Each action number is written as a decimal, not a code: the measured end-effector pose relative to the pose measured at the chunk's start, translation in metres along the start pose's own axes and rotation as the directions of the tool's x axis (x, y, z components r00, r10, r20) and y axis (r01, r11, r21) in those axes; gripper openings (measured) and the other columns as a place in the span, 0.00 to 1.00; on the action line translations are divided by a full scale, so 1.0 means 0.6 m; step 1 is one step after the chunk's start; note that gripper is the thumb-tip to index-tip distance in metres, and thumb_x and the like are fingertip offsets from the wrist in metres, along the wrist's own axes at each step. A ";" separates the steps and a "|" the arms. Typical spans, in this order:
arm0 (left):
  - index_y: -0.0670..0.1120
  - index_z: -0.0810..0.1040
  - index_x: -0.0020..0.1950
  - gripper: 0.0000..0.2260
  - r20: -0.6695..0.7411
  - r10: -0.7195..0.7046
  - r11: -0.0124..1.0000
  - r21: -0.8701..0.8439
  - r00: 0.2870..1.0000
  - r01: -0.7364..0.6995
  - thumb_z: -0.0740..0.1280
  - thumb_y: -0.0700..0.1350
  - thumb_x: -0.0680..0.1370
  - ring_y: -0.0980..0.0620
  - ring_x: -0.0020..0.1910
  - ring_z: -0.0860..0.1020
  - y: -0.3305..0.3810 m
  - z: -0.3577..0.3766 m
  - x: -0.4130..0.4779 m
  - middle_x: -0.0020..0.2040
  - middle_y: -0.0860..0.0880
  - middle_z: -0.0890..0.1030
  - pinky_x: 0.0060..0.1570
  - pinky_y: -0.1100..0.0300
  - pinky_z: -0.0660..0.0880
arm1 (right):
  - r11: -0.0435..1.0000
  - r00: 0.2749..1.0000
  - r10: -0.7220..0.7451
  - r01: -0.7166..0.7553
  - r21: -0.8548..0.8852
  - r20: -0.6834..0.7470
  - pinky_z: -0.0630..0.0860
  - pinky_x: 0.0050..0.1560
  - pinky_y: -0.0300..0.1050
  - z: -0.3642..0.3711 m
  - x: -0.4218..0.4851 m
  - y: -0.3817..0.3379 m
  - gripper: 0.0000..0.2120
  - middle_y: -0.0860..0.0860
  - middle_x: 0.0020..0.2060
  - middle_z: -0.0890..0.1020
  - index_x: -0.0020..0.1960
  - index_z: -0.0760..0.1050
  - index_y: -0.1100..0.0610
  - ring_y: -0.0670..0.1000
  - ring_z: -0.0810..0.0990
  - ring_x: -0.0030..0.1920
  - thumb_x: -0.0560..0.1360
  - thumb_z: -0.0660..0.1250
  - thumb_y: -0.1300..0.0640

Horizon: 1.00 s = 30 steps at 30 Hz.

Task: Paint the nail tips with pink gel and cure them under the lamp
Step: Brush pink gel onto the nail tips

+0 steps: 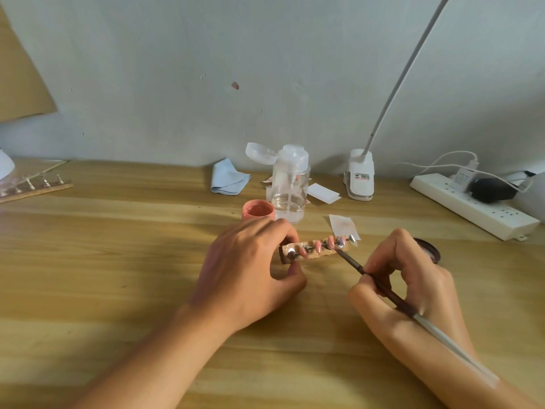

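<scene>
A small wooden holder [317, 252] lies mid-table with several nail tips [331, 242] standing on pins; some are pink, those at the right end look silvery. My left hand [250, 270] pinches the holder's left end between thumb and fingers. My right hand [407, 276] grips a thin brush [380, 286], whose tip touches a nail tip near the holder's right end. An open pot of pink gel [258, 210] stands just behind my left hand. The white corner of a curing lamp [5, 166] shows at the far left edge.
A clear pump bottle [290, 187] stands behind the pot, beside a blue cloth [228, 177] and paper wipes [343, 225]. A clip lamp [359, 178] and power strip [472, 206] sit at the back right. A dark lid [429, 247] lies behind my right hand. Another holder [32, 187] lies far left.
</scene>
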<state>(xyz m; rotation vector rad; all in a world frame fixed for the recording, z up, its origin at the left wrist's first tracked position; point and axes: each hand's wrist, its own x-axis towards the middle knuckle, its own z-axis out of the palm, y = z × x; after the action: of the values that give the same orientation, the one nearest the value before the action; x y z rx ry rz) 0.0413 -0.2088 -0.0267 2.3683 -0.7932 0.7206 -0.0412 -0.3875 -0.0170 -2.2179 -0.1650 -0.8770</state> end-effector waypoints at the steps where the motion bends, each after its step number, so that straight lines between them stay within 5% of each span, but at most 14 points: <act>1: 0.55 0.76 0.44 0.07 0.001 -0.001 1.000 0.003 1.000 0.001 0.66 0.54 0.67 0.60 0.38 0.65 0.000 0.000 0.000 0.39 0.58 0.77 0.39 0.65 0.64 | 1.000 1.000 0.001 -0.001 0.006 -0.008 0.74 0.42 0.51 0.000 0.000 0.000 0.07 0.49 0.33 0.76 0.37 0.69 0.52 0.53 0.77 0.41 0.62 0.66 0.60; 30: 0.54 0.77 0.45 0.09 0.011 -0.011 1.000 -0.001 1.000 0.011 0.67 0.54 0.67 0.60 0.39 0.66 0.000 -0.001 0.000 0.40 0.58 0.78 0.39 0.65 0.62 | 1.000 1.000 0.017 -0.017 -0.025 -0.003 0.70 0.43 0.38 0.005 0.003 0.005 0.07 0.44 0.35 0.79 0.38 0.69 0.50 0.48 0.77 0.40 0.63 0.66 0.58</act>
<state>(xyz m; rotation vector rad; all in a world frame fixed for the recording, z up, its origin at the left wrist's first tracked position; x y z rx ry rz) 0.0411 -0.2086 -0.0263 2.3758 -0.7840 0.7027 -0.0371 -0.3877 -0.0192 -2.2381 -0.1342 -0.8780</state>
